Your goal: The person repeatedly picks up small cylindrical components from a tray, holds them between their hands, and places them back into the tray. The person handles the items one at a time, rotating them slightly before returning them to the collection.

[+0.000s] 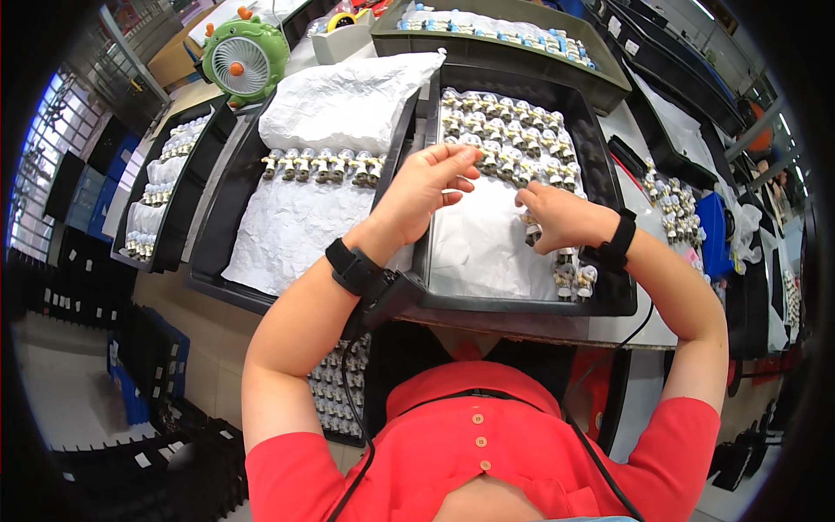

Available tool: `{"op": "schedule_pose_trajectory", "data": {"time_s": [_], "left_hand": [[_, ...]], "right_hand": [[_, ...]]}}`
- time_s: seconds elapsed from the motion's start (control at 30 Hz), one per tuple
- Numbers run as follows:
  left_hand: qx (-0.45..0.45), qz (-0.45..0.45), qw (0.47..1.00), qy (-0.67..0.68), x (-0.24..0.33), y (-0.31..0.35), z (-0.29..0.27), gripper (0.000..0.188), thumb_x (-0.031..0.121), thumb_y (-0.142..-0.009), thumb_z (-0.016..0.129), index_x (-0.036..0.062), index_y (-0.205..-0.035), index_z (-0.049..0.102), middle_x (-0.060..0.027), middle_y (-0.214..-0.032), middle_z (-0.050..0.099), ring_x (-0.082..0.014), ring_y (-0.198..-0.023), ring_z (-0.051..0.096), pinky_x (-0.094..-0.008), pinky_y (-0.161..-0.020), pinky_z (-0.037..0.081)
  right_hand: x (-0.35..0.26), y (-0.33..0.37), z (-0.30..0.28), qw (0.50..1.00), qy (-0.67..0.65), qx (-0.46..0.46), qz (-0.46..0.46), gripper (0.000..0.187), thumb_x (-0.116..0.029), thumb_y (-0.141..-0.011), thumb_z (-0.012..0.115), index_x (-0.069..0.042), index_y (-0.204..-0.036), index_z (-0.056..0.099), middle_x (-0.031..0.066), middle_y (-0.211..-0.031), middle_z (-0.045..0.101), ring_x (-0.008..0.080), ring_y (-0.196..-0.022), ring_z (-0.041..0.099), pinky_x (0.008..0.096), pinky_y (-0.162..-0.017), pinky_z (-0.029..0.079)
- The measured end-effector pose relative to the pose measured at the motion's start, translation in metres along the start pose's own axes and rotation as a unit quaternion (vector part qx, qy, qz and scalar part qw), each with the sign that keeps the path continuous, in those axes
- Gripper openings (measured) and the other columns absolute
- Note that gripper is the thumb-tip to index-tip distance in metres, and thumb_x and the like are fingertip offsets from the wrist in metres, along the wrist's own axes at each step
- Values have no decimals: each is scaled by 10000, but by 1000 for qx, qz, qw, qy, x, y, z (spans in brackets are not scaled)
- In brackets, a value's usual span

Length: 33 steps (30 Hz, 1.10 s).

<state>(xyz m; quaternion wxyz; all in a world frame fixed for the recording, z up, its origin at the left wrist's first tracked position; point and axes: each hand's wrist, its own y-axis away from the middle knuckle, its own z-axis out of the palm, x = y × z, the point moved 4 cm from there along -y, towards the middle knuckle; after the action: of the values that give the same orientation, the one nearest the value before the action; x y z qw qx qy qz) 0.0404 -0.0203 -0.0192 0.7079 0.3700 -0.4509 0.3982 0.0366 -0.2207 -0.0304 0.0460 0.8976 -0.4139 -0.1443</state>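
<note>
My right hand [565, 215] is closed on a small figurine [531, 230] with a pale head and dark feet; its fingers hide part of it. This hand is above the right black tray [626, 291], whose white paper lining [483, 252] shows at left. Rows of similar figurines [500, 130] fill the tray's far part, and a few more [574, 283] stand in its near right corner. Over the tray's left side, my left hand [432, 187] has its fingers loosely curled and apart, with nothing visible in them. A black strap is around each wrist.
Left of that tray is another black tray [230, 298] with one figurine row and crumpled white paper [339, 104]. A narrower tray [165, 252] stands farther left. Behind are a green fan [246, 56] and an olive bin [522, 65]. Loose figurines [674, 209] lie at right.
</note>
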Motion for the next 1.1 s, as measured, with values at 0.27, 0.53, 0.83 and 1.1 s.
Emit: {"op": "schedule_pose_trajectory", "data": {"time_s": [0.27, 0.53, 0.83, 1.1], "left_hand": [[-22, 46, 992, 117, 3, 1, 6, 486, 299, -965, 483, 41, -1361, 368, -57, -1126, 548, -183, -1009, 552, -342, -890, 455], [-69, 71, 993, 62, 5, 5, 12, 458, 282, -994, 411, 55, -1388, 348, -99, -1241, 548, -243, -1047, 604, -343, -852, 503], [-78, 91, 992, 42, 7, 4, 10, 490, 292, -976, 458, 52, -1389, 348, -99, -1239, 551, -258, -1073, 597, -344, -875, 494], [-58, 110, 992, 7, 5, 7, 12, 545, 142, -904, 590, 41, -1384, 352, -98, -1221, 550, -225, -1021, 611, -335, -856, 501]], "right_hand": [[-50, -9, -64, 886, -243, 374, -131, 867, -92, -621, 772, -104, -1381, 356, 85, -1072, 482, 204, -945, 494, 330, -857, 433], [-49, -17, -37, 862, -179, 441, -176, 873, -32, -600, 779, -110, -1364, 365, 122, -1221, 476, 294, -1114, 486, 370, -925, 444], [-47, -14, -40, 855, -174, 456, -172, 875, -23, -592, 781, -110, -1358, 368, 109, -1236, 481, 292, -1091, 488, 375, -935, 425], [-49, -14, -39, 849, -174, 465, -180, 854, -38, -601, 786, -125, -1355, 395, 95, -1198, 491, 245, -996, 512, 365, -898, 438]]}}
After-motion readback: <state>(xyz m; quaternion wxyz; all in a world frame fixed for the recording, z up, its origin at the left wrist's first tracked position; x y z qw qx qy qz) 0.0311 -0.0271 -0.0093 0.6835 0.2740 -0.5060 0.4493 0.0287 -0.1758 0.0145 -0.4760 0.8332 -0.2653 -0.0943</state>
